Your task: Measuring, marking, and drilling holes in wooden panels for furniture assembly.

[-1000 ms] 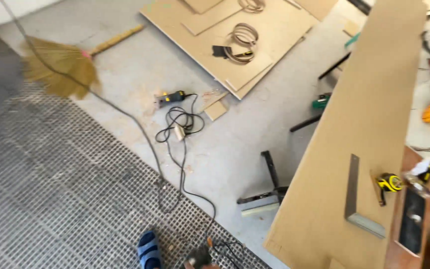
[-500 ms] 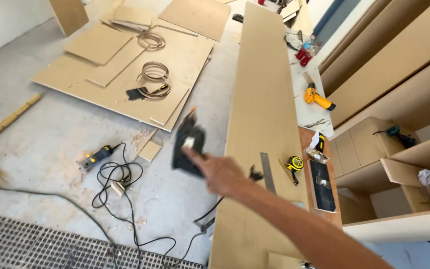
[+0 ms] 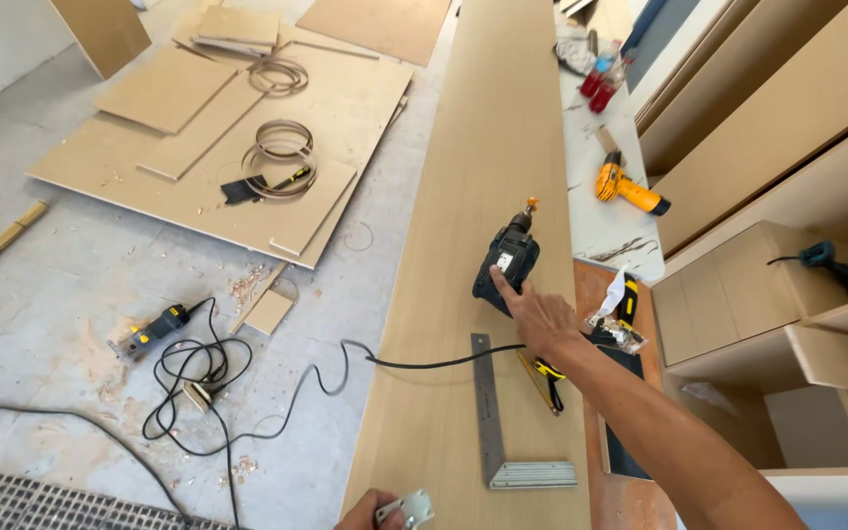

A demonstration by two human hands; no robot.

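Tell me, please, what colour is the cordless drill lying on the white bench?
Yellow and black cordless drill, clearest in the head view.

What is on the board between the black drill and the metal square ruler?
In the head view, only the right hand and the drill's black cord lie between the black drill and the metal square; otherwise the long board is bare.
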